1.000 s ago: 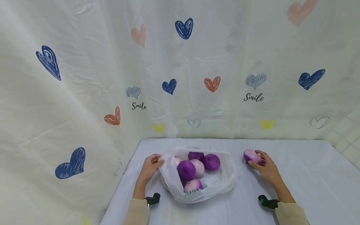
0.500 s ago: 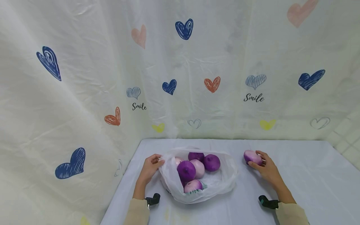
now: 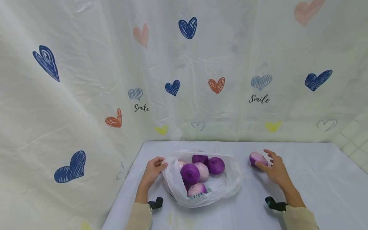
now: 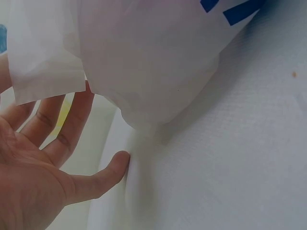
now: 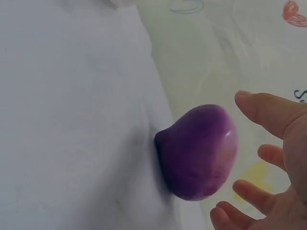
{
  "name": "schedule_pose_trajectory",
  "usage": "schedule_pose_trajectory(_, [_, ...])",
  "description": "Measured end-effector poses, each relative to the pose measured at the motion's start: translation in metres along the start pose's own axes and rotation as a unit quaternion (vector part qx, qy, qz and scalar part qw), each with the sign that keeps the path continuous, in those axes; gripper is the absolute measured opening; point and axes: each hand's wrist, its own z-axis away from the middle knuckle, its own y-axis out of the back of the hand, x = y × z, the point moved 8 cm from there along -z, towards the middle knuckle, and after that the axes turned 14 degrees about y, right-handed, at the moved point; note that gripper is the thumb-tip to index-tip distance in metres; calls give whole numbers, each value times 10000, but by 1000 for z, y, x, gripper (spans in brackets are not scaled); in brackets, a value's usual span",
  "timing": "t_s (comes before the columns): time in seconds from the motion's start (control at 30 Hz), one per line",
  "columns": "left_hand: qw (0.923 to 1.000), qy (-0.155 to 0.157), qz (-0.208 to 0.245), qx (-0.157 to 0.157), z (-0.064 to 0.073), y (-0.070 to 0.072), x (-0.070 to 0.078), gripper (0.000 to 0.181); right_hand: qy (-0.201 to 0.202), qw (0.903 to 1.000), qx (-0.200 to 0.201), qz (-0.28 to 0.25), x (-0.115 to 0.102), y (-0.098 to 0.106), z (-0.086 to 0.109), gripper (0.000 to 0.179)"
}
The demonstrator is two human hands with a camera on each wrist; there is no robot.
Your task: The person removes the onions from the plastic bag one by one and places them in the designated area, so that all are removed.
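Observation:
A purple onion (image 3: 255, 159) lies on the table on the right; the right wrist view shows its dark, pointed end and glossy side. My right hand (image 3: 276, 171) is just beside this onion, fingers and thumb spread apart and not gripping it. On the left stands a white plastic bag (image 3: 234, 179), its mouth wide, with several purple and pinkish onions (image 3: 190, 174) inside. My left hand (image 3: 152, 172) touches the bag's left edge. In the left wrist view the fingers (image 4: 72, 129) reach behind a flap of the bag, while the thumb stands apart from it.
A white cloth covers the table (image 3: 310, 179). Behind and to the left hangs a pale curtain (image 3: 230, 57) printed with hearts and the word Smile. A dark wrist-camera mount (image 3: 156, 203) juts inward at the left wrist, and another mount (image 3: 275, 203) at the right.
My right hand has let go of the onion, its fingers opening and drawing back slightly to the right. The onion stays in place. The left hand and bag look unchanged.

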Motion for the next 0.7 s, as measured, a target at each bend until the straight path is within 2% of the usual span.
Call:
schedule_pose_trajectory(0.17, [10000,-9,39,1,0,1,2,22,377,9984,370,186,-30,14,-4,79])
schedule_pose_trajectory(0.37, [10000,-27,28,18,-1,1,5,23,781,9950,612,-136,-72,24,-7,77])
schedule_pose_trajectory(0.57, [10000,21,26,-21,0,1,4,22,869,9934,596,-444,-111,18,-4,73])
schedule_pose_trajectory(0.7, [10000,37,34,-36,1,0,2,23,1218,9889,551,-647,-136,7,-2,69])
